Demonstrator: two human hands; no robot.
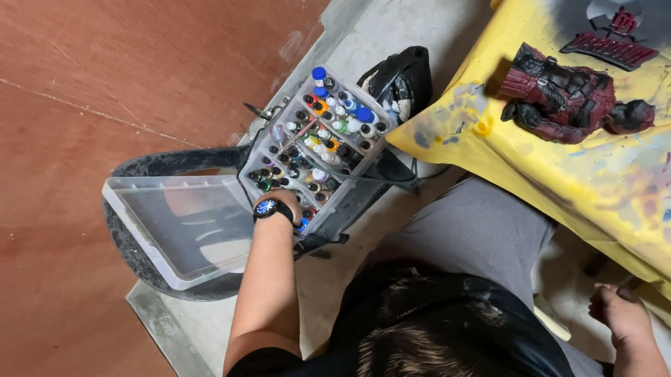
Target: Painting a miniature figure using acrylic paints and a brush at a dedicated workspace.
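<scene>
left hand [283, 198] inside bottle box [313, 143], lid [175, 228] just beside.

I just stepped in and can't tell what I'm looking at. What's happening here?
A seated person reaches their left hand into a clear box of small paint bottles on a stool, its lid lying open beside it. Their right hand rests by the yellow paint-spattered table, where a dark red figure torso lies.

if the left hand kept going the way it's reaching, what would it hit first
Probably the paint bottles packed in the clear box: the left hand is already over the box's near edge, pointing up and away across it. Depth is unclear, so it may already touch them.
</scene>
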